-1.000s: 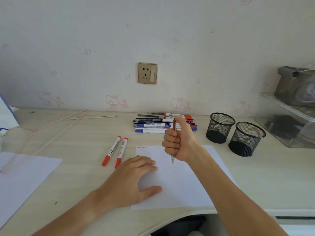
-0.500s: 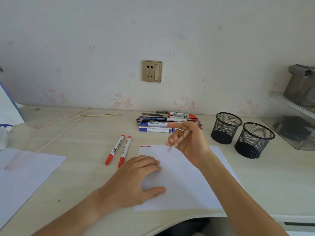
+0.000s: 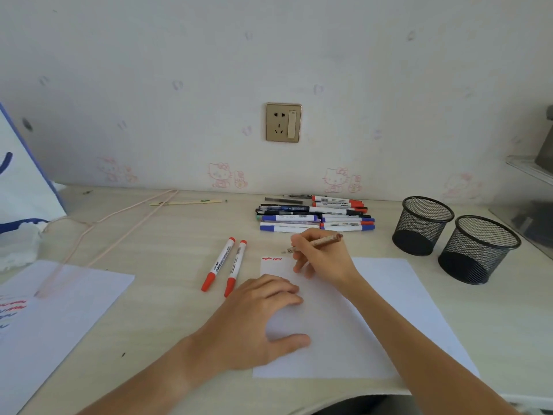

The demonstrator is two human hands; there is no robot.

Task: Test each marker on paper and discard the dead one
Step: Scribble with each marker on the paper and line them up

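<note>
Here the right hand (image 3: 321, 259) holds a pen (image 3: 314, 244); marker labels unreadable.

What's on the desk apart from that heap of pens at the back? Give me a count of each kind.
Red markers lying loose: 2
Pen in the right hand: 1
Paper sheets: 2
Mesh cups: 2
Total: 7

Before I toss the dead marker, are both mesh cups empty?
Left mesh cup looks empty: bare dark bottom. Right mesh cup: cannot tell.
</note>
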